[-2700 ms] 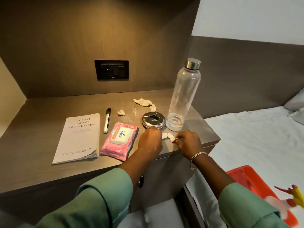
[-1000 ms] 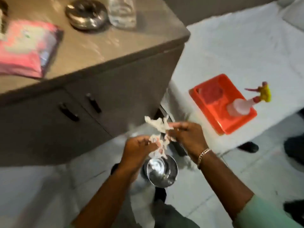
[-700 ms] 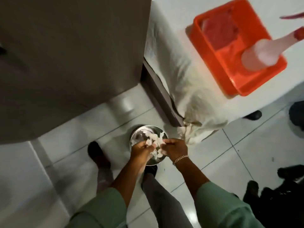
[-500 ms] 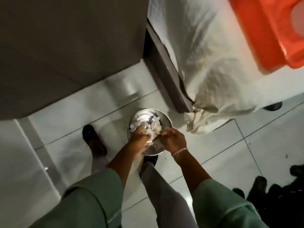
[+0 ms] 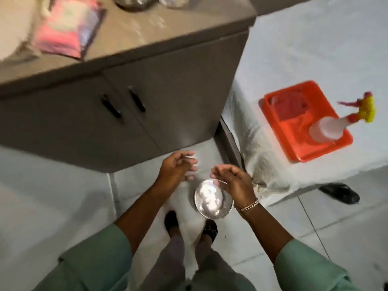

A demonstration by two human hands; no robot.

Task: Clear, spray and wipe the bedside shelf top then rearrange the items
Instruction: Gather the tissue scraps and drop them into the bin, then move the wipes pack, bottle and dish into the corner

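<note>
My left hand [image 5: 177, 165] and my right hand [image 5: 234, 181] hover with fingers apart above a round steel bin [image 5: 213, 199] on the floor, both holding nothing. White tissue scraps lie inside the bin. Above, the grey bedside shelf top [image 5: 134, 36] carries a pink wipes pack [image 5: 67, 28], the edge of a book [image 5: 12, 28], a metal ashtray [image 5: 132, 2] and the base of a clear bottle [image 5: 173, 0], all blurred. A spray bottle [image 5: 327, 128] with a yellow and red trigger stands in an orange tray [image 5: 281, 133] on the bed.
The cabinet's two doors with black handles [image 5: 123, 103] face me. The bed with a white sheet [image 5: 304, 49] sits to the right. My feet [image 5: 171, 221] stand on the tiled floor by the bin. A dark sandal [image 5: 340, 193] lies under the bed's edge.
The tissue scraps left my hands and now lie in the bin. Both hands have lifted out of the bin and opened. The view has tilted back up towards the shelf.
</note>
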